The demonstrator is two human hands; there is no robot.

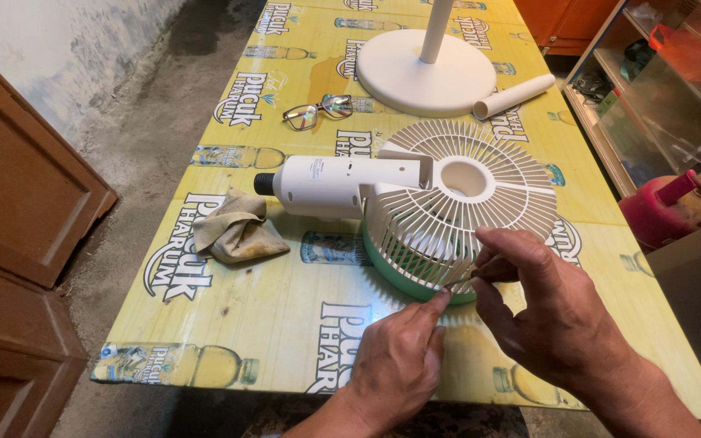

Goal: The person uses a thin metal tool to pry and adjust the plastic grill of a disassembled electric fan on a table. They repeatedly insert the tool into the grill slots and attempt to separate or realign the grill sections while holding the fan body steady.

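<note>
Two bare hands work at the near edge of the long table covered in a yellow printed plastic sheet [285, 324]: the left hand [399, 361] lies knuckles up with its forefinger stretched out to touch the rim of the fan head, its other fingers loosely curled and holding nothing that can be seen, while the right hand [545, 312] pinches a thin, dark, pointed tool [462, 283] between thumb and fingertips, its tip at the same rim. Lying on the middle of the table, just beyond both hands, is the one white plastic fan head with a ribbed round grille and a pale green rim [456, 207]; the grille has a round hole at its centre, and a white boxy motor housing with a black stub end [326, 185] sticks out to its left. Beside that housing lies one crumpled, stained beige cloth [237, 234]. Further back lie one pair of dark-framed glasses [316, 110], one round white fan base with an upright white pole [425, 69] and one short white tube [513, 96] lying just beside the base. At the far right stands a glass-fronted shelf cabinet [651, 97] holding dark, indistinct items, and below it a red gas cylinder [667, 211]. A brown wooden cabinet [18, 203] stands at the left.
</note>
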